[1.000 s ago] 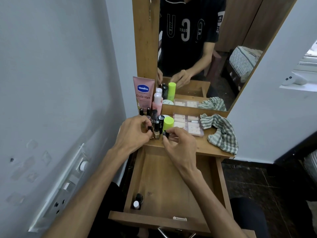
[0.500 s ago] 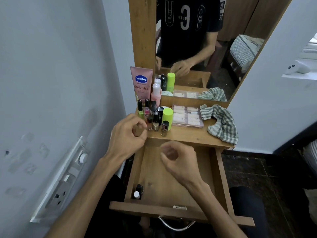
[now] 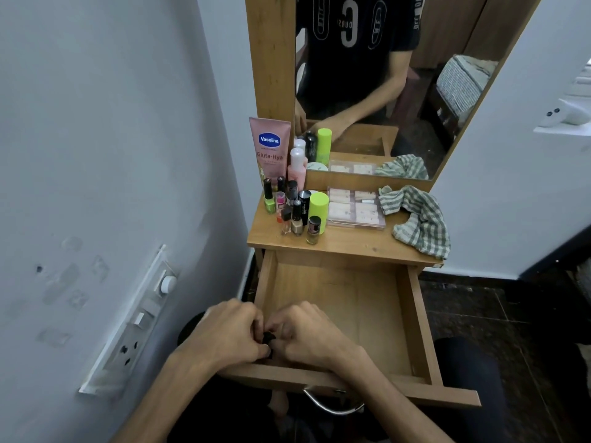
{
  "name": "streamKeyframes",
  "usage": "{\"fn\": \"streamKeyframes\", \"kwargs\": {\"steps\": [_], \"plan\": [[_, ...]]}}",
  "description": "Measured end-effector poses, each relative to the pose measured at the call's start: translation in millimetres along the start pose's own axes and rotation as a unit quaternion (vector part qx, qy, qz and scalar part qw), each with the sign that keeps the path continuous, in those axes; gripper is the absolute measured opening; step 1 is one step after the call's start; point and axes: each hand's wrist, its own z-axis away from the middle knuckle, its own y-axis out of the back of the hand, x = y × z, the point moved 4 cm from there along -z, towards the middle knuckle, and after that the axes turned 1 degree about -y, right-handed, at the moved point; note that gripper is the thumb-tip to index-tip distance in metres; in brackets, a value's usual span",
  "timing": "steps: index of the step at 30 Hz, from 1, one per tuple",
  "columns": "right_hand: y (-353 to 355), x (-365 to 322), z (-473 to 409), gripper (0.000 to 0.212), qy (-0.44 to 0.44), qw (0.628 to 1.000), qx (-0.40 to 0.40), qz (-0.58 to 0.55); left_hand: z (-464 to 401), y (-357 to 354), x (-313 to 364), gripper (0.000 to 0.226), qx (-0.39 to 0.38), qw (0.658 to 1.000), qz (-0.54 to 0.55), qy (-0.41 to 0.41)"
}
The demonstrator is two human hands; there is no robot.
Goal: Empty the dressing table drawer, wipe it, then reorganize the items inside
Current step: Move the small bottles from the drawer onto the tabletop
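Both hands have dropped from the tabletop [image 3: 348,247] bottles into the drawer [image 3: 415,318]'s near-left corner. The left hand [image 3: 224,338] and right hand [image 3: 308,335] curl around the last small dark bottles [image 3: 268,338] (mostly hidden); emptying looks nearly finished, with wiping next.

Pale blue-grey wall [image 3: 96,139] with a switch-and-socket panel [image 3: 128,327] at left; wood-framed mirror [image 3: 399,75] above the worktop [image 3: 345,247]; dark tiled floor [image 3: 499,314]; white wall [image 3: 527,203] at right.
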Motion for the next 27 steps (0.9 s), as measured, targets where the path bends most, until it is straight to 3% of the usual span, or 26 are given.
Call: {"fn": "streamKeyframes", "kwargs": {"steps": [4,7,12,16,20,27], "plan": [[4,4,2,0.028,-0.025,0.999,0.036,-0.006,0,-2,3,0.028,0.018,1.000,-0.010,-0.003],[11,9,9,0.017,-0.038,0.997,0.068,-0.016,1,-3,10,0.020,0.032,0.998,-0.043,-0.030],[44,9,14,0.014,-0.043,0.982,0.179,-0.047,3,-7,18,0.014,0.035,0.992,-0.107,-0.053],[77,-4,9,0.010,-0.022,0.961,0.268,-0.058,2,-9,17,0.030,0.004,0.992,-0.111,-0.058],[107,-18,-5,0.011,-0.014,0.938,0.343,-0.037,2,-9,15,0.031,-0.007,0.993,-0.101,-0.058],[125,-29,-41,0.011,-0.061,0.925,0.372,0.054,2,7,13,0.020,0.013,0.997,-0.041,-0.058]]}}
